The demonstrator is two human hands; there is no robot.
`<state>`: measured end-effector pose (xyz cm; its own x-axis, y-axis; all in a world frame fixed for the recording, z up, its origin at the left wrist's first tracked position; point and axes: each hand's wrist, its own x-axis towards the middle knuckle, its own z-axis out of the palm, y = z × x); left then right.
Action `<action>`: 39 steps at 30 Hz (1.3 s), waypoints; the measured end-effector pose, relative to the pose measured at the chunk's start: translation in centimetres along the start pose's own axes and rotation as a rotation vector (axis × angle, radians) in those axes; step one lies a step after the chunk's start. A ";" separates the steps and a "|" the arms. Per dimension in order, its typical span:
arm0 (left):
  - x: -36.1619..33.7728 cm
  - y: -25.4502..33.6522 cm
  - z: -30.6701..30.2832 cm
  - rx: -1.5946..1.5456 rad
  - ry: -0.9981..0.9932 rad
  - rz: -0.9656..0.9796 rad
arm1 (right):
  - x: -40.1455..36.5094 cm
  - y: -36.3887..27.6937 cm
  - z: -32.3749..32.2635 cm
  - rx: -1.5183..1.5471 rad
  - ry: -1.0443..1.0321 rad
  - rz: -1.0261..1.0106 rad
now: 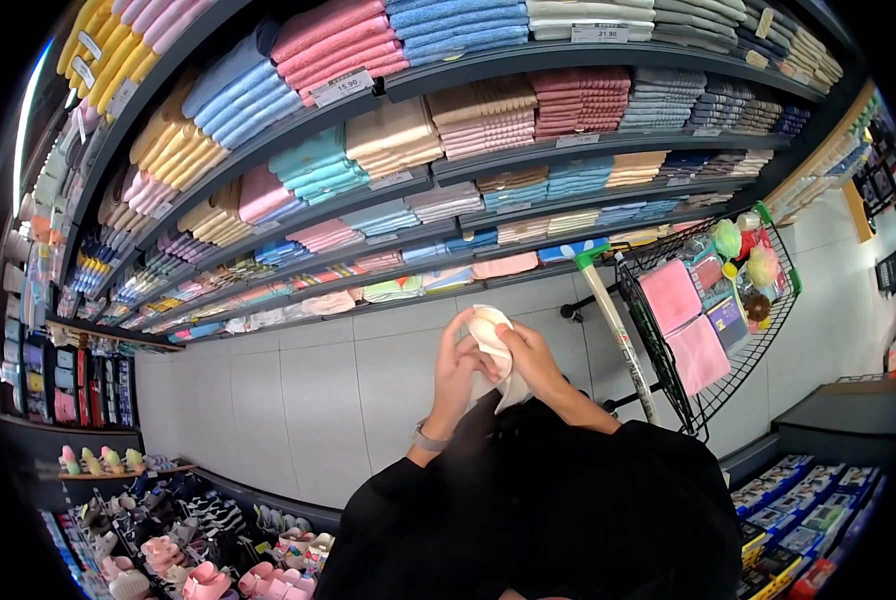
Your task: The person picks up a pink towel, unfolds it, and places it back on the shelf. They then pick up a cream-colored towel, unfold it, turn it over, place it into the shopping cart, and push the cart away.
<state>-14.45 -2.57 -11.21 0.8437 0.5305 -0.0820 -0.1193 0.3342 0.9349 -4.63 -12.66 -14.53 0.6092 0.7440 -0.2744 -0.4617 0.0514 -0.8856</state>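
Observation:
Close to my body, above the floor, I hold a cream-white cloth (pixel 490 328), soft and bunched, its lower end hanging down. My left hand (pixel 453 372), with a grey band at its wrist, has its fingers curled around the cloth's left side. On the other side, my right hand (pixel 534 364) grips the cloth between thumb and fingers. What kind of cloth item it is I cannot make out.
A shopping cart (pixel 790 290) at my right carries pink folded packs (pixel 671 296) and plush toys (pixel 758 268). Long shelves (pixel 488 190) of folded towels run ahead. Slippers (pixel 208 580) lie at lower left; boxed goods (pixel 798 510) sit at lower right. Grey tile floor (pixel 318 400) lies between.

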 end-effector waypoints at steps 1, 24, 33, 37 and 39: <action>0.0 -0.1 0.0 0.001 0.001 0.001 | -0.1 0.2 0.0 0.000 -0.001 -0.001; -0.8 9.2 2.2 0.781 -0.259 0.350 | 3.7 -5.9 -3.2 -0.433 0.024 -0.241; 2.7 6.7 1.2 0.990 -0.010 0.353 | 1.7 -6.1 -0.7 -0.392 -0.147 -0.217; 3.2 7.2 1.0 1.068 0.067 0.415 | 2.1 -6.0 -1.1 -0.514 -0.090 -0.263; 3.3 7.3 0.9 1.097 0.054 0.412 | 1.9 -6.5 -0.7 -0.510 -0.096 -0.270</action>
<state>-12.04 0.92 -4.35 0.8205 0.4828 0.3060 0.1594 -0.7073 0.6887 -0.01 -12.09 -9.54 0.5897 0.8076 -0.0002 0.0849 -0.0622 -0.9944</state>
